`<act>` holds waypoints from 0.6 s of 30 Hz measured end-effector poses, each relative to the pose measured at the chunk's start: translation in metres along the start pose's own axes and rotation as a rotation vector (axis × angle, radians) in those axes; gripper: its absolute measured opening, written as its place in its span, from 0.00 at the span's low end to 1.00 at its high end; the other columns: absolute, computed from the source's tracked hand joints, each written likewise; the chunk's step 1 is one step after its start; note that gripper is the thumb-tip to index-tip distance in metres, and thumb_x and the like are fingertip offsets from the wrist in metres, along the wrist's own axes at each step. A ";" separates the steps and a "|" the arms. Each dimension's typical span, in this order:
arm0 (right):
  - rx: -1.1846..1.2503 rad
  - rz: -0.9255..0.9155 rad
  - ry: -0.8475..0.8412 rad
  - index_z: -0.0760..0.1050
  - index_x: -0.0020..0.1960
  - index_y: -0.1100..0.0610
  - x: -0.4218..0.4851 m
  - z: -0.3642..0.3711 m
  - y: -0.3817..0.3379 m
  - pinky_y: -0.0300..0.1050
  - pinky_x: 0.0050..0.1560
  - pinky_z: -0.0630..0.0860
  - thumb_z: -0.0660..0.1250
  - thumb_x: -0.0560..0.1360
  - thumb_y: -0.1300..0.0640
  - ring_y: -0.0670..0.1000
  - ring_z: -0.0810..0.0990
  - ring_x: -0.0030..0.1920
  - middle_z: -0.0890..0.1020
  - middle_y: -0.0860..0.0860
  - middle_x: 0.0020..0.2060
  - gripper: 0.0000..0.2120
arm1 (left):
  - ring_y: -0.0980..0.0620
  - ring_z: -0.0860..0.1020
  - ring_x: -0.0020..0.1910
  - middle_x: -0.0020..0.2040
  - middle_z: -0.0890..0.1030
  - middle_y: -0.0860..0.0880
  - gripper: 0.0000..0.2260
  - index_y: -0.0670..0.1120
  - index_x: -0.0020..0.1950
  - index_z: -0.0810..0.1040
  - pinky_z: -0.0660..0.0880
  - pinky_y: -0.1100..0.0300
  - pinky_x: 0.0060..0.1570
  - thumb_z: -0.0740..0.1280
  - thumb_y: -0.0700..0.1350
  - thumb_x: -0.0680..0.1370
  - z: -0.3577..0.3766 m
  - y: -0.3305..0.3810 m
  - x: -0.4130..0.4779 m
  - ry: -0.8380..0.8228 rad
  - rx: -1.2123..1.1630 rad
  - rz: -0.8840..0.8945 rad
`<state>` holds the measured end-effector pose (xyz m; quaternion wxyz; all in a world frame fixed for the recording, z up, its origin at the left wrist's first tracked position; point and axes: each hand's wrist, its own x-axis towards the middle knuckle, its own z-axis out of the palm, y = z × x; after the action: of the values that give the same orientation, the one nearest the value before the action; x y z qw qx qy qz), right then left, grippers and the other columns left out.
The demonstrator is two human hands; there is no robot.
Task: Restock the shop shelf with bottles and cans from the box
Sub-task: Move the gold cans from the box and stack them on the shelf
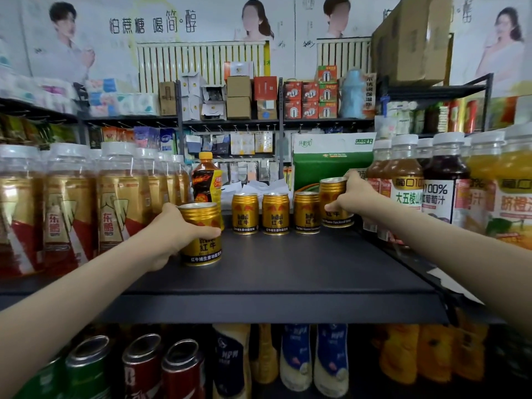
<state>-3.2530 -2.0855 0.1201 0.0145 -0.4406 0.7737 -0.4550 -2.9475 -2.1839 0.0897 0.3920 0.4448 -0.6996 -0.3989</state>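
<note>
My left hand (175, 234) grips a gold Red Bull can (201, 246) that stands on the dark shelf (288, 272), left of centre. Farther back, my right hand (352, 197) grips another gold can (334, 194) at the right end of a row. Three gold cans (275, 213) stand side by side in that row at the back of the shelf. The can in my right hand sits a little higher than its neighbours; whether it touches the shelf I cannot tell. The box is out of sight.
Gold-and-red labelled bottles (72, 203) fill the shelf's left side, with one dark yellow-capped bottle (205, 180) behind my left can. Juice bottles (443, 182) crowd the right. A green-and-white carton (331, 162) stands behind the row. Cans and bottles (172, 367) fill the lower shelf.
</note>
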 end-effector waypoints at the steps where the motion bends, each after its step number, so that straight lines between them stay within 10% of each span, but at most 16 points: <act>1: -0.044 0.009 -0.010 0.58 0.68 0.62 0.001 0.003 0.002 0.49 0.52 0.73 0.76 0.69 0.61 0.57 0.71 0.56 0.72 0.60 0.59 0.35 | 0.40 0.67 0.68 0.69 0.68 0.42 0.42 0.45 0.72 0.57 0.68 0.40 0.63 0.78 0.43 0.66 0.001 0.001 0.001 -0.023 -0.028 -0.002; 7: -0.258 0.066 -0.089 0.56 0.71 0.64 0.011 0.017 0.019 0.50 0.55 0.73 0.74 0.72 0.56 0.60 0.70 0.64 0.69 0.61 0.65 0.37 | 0.42 0.68 0.67 0.67 0.71 0.46 0.36 0.50 0.70 0.63 0.67 0.41 0.62 0.77 0.41 0.67 0.008 0.006 0.005 -0.116 -0.040 0.029; 12: -0.729 -0.261 -0.075 0.52 0.76 0.60 0.015 0.014 0.024 0.56 0.68 0.67 0.70 0.74 0.61 0.59 0.57 0.74 0.55 0.59 0.75 0.38 | 0.43 0.72 0.64 0.64 0.74 0.46 0.35 0.48 0.69 0.66 0.71 0.45 0.59 0.78 0.42 0.66 0.017 0.011 0.009 -0.145 0.016 0.059; 18: -0.961 -0.347 -0.041 0.53 0.76 0.57 0.021 0.013 0.029 0.55 0.52 0.74 0.63 0.76 0.66 0.58 0.66 0.67 0.68 0.58 0.67 0.32 | 0.44 0.73 0.63 0.64 0.74 0.45 0.34 0.46 0.69 0.67 0.73 0.47 0.58 0.78 0.43 0.66 0.029 0.019 0.018 -0.180 0.098 0.089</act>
<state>-3.2799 -2.1038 0.0994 -0.2506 -0.5284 0.8104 -0.0347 -2.9850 -2.1897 0.0994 0.3228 0.3944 -0.7696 -0.3847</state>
